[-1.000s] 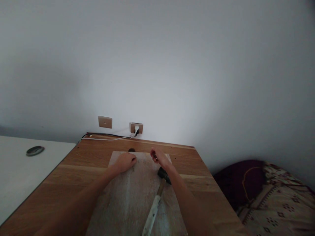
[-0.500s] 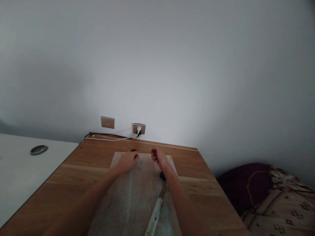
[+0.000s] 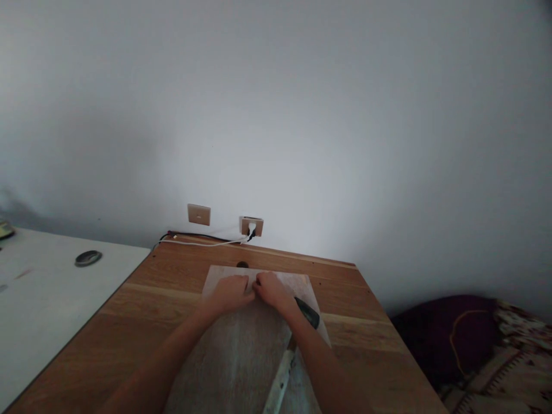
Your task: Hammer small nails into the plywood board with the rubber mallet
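Note:
Over the far part of a pale wooden board [image 3: 228, 351], my left hand [image 3: 234, 292] has its fingers curled in, and whatever is between them is hidden. Right beside it, almost fingertip to fingertip, is my right hand [image 3: 269, 288]. It is closed around small dark metal pieces that showed in it half a second ago; the hand now covers them. Under my right forearm lies a hammer [image 3: 279, 379] on the board, its dark head partly hidden and its worn whitish handle pointing toward me.
The board rests on a brown wooden table [image 3: 129, 328] against the wall. Beyond the board is a dark round spot [image 3: 242, 264]. Cables [image 3: 198, 242] run to a wall socket [image 3: 252, 226]. On the left, a white table [image 3: 43, 299] bears a dark oval ring [image 3: 88, 258]. Patterned bedding [image 3: 513, 362] lies at right.
My right hand has come down and left to meet my left hand, turning so the metal pieces no longer show. The view has shifted slightly left, and more of the hammer head shows.

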Demonstrator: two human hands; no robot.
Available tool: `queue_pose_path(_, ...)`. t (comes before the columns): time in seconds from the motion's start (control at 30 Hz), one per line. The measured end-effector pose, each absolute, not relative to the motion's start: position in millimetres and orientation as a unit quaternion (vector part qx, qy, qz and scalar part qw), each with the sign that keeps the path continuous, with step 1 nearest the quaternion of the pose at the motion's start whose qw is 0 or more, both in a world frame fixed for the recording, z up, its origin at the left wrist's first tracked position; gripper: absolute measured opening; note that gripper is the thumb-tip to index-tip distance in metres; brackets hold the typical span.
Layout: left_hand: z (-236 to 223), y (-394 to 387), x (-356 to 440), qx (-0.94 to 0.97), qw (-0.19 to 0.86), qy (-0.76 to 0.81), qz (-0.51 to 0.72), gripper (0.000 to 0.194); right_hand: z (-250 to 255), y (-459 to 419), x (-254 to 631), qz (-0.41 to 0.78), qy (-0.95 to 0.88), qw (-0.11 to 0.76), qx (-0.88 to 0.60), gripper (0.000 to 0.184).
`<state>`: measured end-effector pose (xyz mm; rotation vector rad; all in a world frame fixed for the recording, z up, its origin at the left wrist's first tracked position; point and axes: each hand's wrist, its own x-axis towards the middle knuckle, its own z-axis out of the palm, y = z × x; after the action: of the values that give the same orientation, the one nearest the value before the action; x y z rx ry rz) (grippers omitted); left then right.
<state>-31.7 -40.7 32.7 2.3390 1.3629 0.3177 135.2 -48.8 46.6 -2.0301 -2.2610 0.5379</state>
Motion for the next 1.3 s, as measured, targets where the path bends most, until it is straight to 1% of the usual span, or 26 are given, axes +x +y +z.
queue_pose_path(0.07,33,-45,-28,0.888,0.142,0.435,0.050,0.031,48,-51,137,0.170,-0.738,0.020,-0.652,0.029)
queue_pose_path(0.13,33,-46,-25,0.906,0.121,0.406,0.022,0.033,50,-52,139,0.171,-0.745,0.016,-0.644,0.030)
queue_pose_path(0.27,32,-43,-25,0.917,0.094,0.386,0.002,0.034,55,-52,142,0.199,-0.756,0.023,-0.623,0.024)
queue_pose_path(0.37,30,-43,-34,0.925,0.089,0.370,-0.010,0.030,58,-49,143,0.237,-0.748,0.054,-0.618,0.017)
queue_pose_path(0.43,28,-45,-41,0.916,0.111,0.384,0.023,0.026,58,-46,142,0.268,-0.731,0.100,-0.619,0.008)
queue_pose_path(0.47,27,-46,-44,0.901,0.139,0.406,0.064,0.024,58,-45,142,0.285,-0.718,0.134,-0.621,0.006)
queue_pose_path(0.5,26,-48,-46,0.874,0.183,0.434,0.122,0.023,57,-43,142,0.304,-0.700,0.174,-0.622,0.009)
queue_pose_path(0.6,25,-55,-47,0.683,0.406,0.507,0.335,0.029,55,-44,139,0.377,-0.620,0.309,-0.615,0.022)
queue_pose_path(0.67,25,-61,-43,0.546,0.539,0.489,0.415,0.032,53,-52,137,0.437,-0.553,0.392,-0.592,0.030)
queue_pose_path(0.73,26,-67,-37,0.434,0.655,0.432,0.443,0.034,51,-64,135,0.487,-0.489,0.460,-0.559,0.035)
queue_pose_path(0.8,27,-73,-34,0.316,0.745,0.382,0.445,0.035,47,-78,135,0.518,-0.435,0.513,-0.528,0.038)
queue_pose_path(0.87,29,-79,-33,0.239,0.786,0.367,0.437,0.037,44,-90,137,0.533,-0.394,0.552,-0.507,0.040)
queue_pose_path(0.93,33,-87,-35,0.182,0.794,0.352,0.461,0.036,41,-98,139,0.533,-0.364,0.579,-0.498,0.042)
queue_pose_path(1.03,40,-102,-35,0.043,0.785,0.316,0.531,0.023,43,-102,135,0.513,-0.351,0.600,-0.504,0.046)
queue_pose_path(1.1,46,-113,-32,-0.031,0.776,0.316,0.545,0.017,49,-104,122,0.499,-0.369,0.600,-0.504,0.044)
queue_pose_path(1.13,49,-117,-29,-0.052,0.776,0.319,0.541,0.016,54,-107,113,0.485,-0.404,0.590,-0.504,0.042)
queue_pose_path(1.17,51,-120,-25,-0.066,0.778,0.321,0.536,0.018,59,-111,104,0.466,-0.450,0.573,-0.503,0.040)
queue_pose_path(1.23,53,-122,-20,-0.072,0.784,0.310,0.533,0.021,69,-120,85,0.383,-0.597,0.498,-0.500,0.040)
queue_pose_path(1.3,55,-119,-18,-0.073,0.780,0.293,0.548,0.023,76,-128,75,0.324,-0.677,0.449,-0.484,0.040)
